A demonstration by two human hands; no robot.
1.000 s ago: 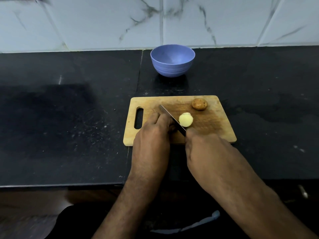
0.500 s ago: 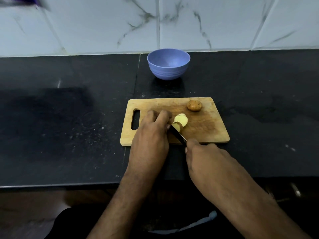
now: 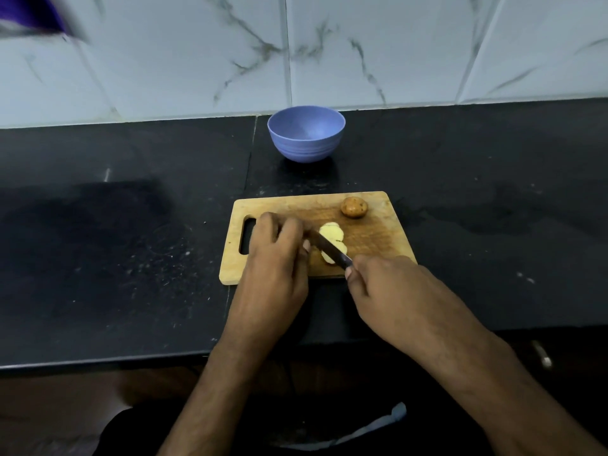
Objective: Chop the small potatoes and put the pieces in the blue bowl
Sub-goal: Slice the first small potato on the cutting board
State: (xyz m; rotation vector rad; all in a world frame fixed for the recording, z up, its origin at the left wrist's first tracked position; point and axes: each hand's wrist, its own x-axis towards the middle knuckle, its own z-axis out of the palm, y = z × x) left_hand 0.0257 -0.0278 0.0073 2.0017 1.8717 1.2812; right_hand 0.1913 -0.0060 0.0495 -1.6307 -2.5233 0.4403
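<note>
A rectangular wooden cutting board [image 3: 378,238] with a slot handle at its left end lies on a black stone surface [image 3: 131,245]. Near the middle of the board sits a pale yellow, partly sliced small potato [image 3: 330,233], its cut pieces lying touching one another. The dark blade of a kitchen knife [image 3: 329,250] crosses these slices diagonally, from upper left to lower right. The right hand [image 3: 391,291] grips the knife at the handle end, fingers curled round it (the handle itself is hidden beneath the hand). The left hand [image 3: 276,261] rests on the board just left of the slices, fingers bent, their tips close beside the blade; whether they pinch the potato cannot be told. A second small potato, whole and brown-skinned [image 3: 353,207], lies near the board's far right corner, apart from the slices. A round blue bowl [image 3: 306,134] stands upright on the surface beyond the board, near the white marble-patterned tiled wall [image 3: 394,51]; no potato pieces show inside it.
</note>
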